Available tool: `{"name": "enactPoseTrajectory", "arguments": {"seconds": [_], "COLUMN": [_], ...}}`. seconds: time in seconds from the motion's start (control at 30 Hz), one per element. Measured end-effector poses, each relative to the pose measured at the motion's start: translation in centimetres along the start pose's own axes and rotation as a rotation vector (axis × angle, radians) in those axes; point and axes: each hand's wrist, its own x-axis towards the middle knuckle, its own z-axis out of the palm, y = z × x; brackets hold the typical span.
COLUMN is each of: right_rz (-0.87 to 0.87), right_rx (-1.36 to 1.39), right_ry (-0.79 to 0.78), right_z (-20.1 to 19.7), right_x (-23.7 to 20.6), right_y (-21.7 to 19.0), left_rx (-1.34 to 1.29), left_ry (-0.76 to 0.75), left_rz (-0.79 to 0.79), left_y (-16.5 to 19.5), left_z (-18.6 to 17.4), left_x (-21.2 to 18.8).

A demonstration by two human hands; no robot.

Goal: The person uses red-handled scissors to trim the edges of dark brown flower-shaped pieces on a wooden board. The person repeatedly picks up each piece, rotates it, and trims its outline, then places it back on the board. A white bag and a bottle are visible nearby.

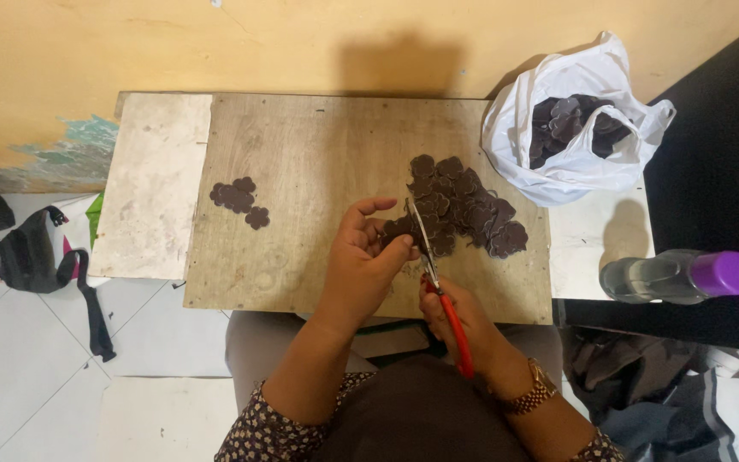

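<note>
My left hand (363, 261) pinches a dark brown flower-shaped piece (397, 228) at the edge of a pile of the same pieces (468, 210) on a wooden board (318, 154). Red-handled scissors (440, 287) are gripped by my right hand (464, 321), which wears a gold wristwatch; the blades point up into the held piece. Far to the left, a small group of separate dark pieces (239, 198) lies on the board.
A white plastic bag (558, 162) full of dark pieces sits at the board's right end. A clear bottle with a purple cap (677, 275) lies on a black surface. A black strap bag (32, 257) rests on the tiled floor at left.
</note>
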Motion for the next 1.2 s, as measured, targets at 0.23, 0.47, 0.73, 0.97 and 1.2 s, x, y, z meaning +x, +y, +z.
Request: {"name": "enactPoseTrajectory", "arguments": {"seconds": [0.23, 0.47, 0.73, 0.97, 1.2], "right_rz": [0.011, -0.102, -0.054, -0.04, -0.025], "right_rx": [-0.008, 0.055, 0.066, 0.056, -0.029], "right_ry": [0.021, -0.011, -0.011, -0.006, -0.002], "right_z": [0.3, 0.4, -0.1, 0.0, -0.2], "right_x": [0.1, 0.1, 0.2, 0.2, 0.2], "right_y": [-0.2, 0.5, 0.9, 0.9, 0.4], "left_rx": [0.001, 0.005, 0.018, 0.032, -0.008], "left_ry": [0.014, -0.025, 0.021, 0.034, 0.023], "left_rz": [0.014, -0.061, -0.087, -0.087, -0.037], "left_y": [-0.3, -0.3, 0.4, -0.1, -0.6], "left_z": [-0.2, 0.0, 0.1, -0.3, -0.6], "left_x": [0.0, -0.1, 0.0, 0.2, 0.5]}}
